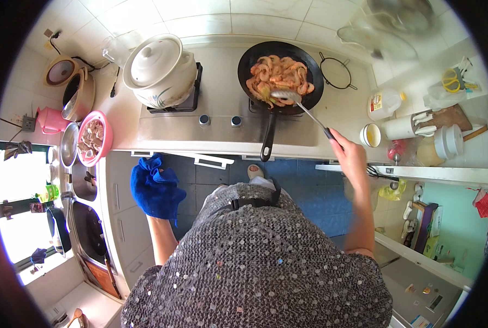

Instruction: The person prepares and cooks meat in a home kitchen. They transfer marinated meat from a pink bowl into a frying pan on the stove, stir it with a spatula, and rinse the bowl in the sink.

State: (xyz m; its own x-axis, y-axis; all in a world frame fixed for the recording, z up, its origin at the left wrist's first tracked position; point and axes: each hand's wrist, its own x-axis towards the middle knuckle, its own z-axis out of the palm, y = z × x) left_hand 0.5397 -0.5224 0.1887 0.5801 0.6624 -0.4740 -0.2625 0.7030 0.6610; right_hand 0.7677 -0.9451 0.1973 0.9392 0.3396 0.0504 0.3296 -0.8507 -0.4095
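My right hand (347, 155) grips the black end of a metal spatula (315, 119). Its pale metal head rests among pinkish-orange shrimp (281, 76) in a black frying pan (313, 88), touching some pale green-yellow pieces at the near side. The pan sits over the right-hand burner, its black handle (268, 139) pointing toward me past the counter edge. A bunched blue towel (156, 186) covers my left hand, which holds it below the counter edge at left; the fingers are hidden, and only my left forearm (162, 238) shows. Neither hand touches the pan handle.
A lidded white pot (166, 88) occupies the left burner. Further left, a pink basin (106, 135) holds pieces of food near the sink (90, 233). A wire ring (336, 74), a plastic jug (385, 105) and a small bowl (370, 135) stand right of the pan. A white drawer handle (211, 161) juts out below the counter.
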